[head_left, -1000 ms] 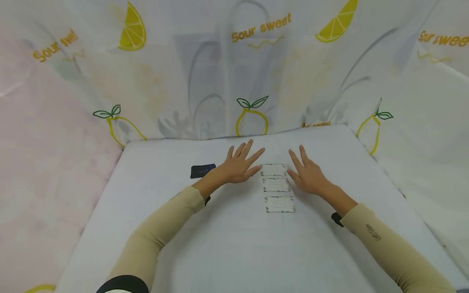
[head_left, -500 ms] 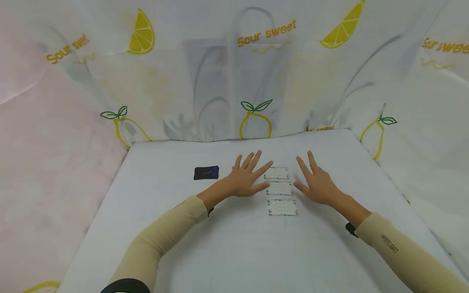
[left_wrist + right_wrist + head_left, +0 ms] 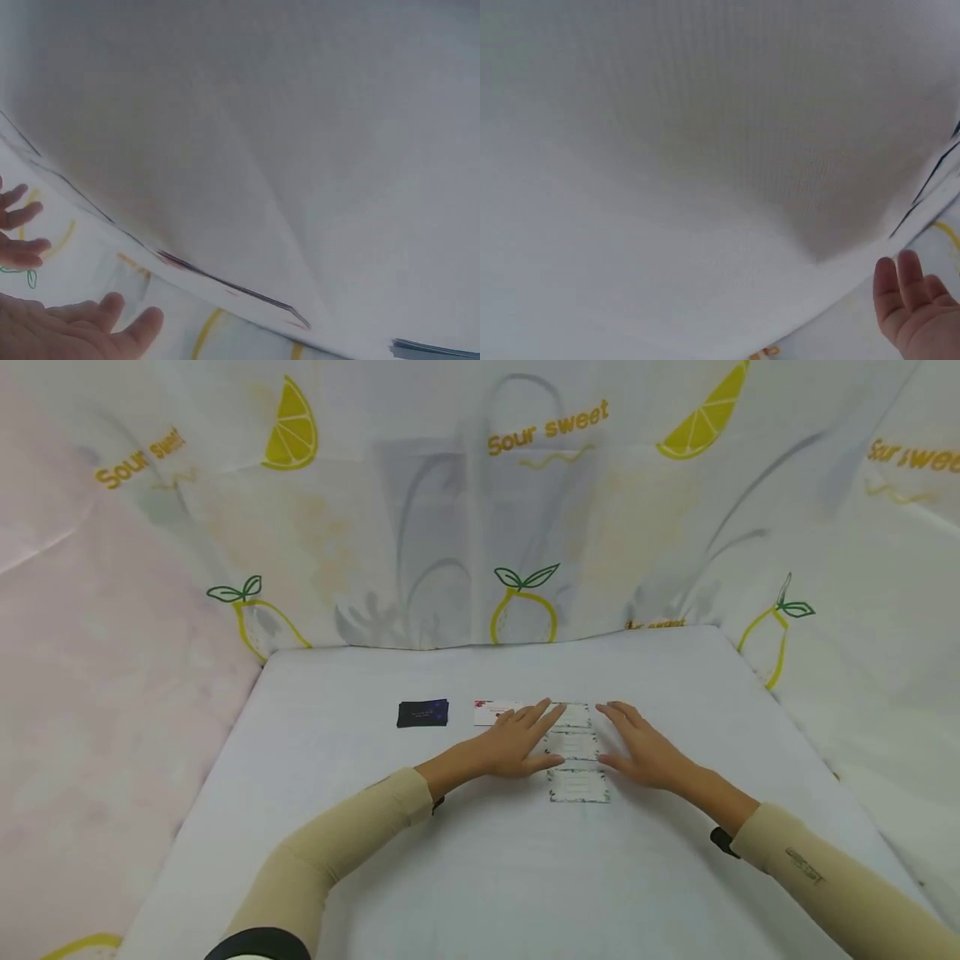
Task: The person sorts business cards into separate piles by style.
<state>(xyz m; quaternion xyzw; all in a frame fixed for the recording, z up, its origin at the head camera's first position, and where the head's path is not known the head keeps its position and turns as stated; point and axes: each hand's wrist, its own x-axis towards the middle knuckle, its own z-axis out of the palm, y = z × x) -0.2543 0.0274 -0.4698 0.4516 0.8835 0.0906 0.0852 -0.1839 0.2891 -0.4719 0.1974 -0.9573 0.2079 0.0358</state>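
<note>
Three white cards with leafy borders lie in a column on the white table: a far card (image 3: 573, 716), a middle card (image 3: 573, 746) and a near card (image 3: 580, 786). My left hand (image 3: 517, 747) is over the column's left side, fingers extended, its fingertips overlapping the far card in the head view. On the right side, my right hand (image 3: 645, 752) faces it with fingers extended and thumb near the middle card's edge. Neither hand grips anything. Behind my left hand lies a white card with red decoration (image 3: 491, 712), partly hidden by the fingers.
A stack of dark cards (image 3: 422, 713) lies left of the red-decorated card. The white table (image 3: 480, 877) ends at a hanging cloth (image 3: 420, 543) printed with lemons, which also runs along both sides.
Both hands have come down toward the cards from a raised, spread position, and their fingers are closer together. The red-decorated card shows more from behind my left hand. The cards stay put.
</note>
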